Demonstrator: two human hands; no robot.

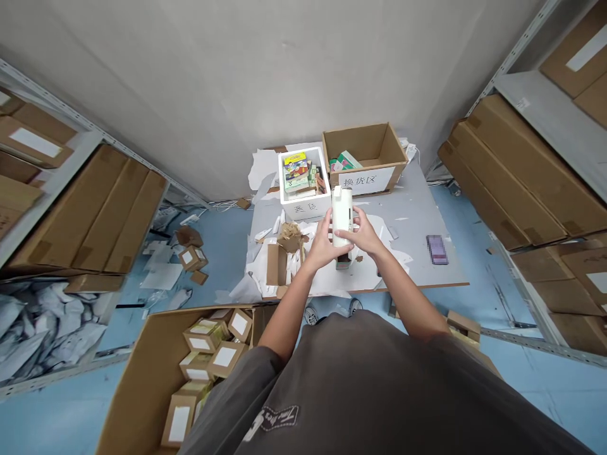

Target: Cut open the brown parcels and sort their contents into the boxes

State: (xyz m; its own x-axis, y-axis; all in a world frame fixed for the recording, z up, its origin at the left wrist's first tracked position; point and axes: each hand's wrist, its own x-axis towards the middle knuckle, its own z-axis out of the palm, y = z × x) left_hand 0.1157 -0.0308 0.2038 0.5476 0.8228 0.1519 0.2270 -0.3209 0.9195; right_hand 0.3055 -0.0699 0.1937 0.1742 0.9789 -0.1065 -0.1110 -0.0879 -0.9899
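Both my hands hold a white cylindrical bottle point(342, 215) upright above the table, with dark print on its side. My left hand point(322, 243) wraps its left side. My right hand point(364, 234) grips the right side, its thumb across the lower front. Just below the bottle, a small dark and green box point(343, 261) is partly hidden. To the left lies an opened small carton point(274, 265), with crumpled brown paper point(289, 232) at its far end.
A white foam box point(306, 210) of small packages and a labelled cardboard box point(396, 167) stand at the table's back. A purple pixelated item point(437, 249) lies right. A big carton point(137, 373) of parcels is lower left; shelves with boxes point(95, 202) flank both sides.
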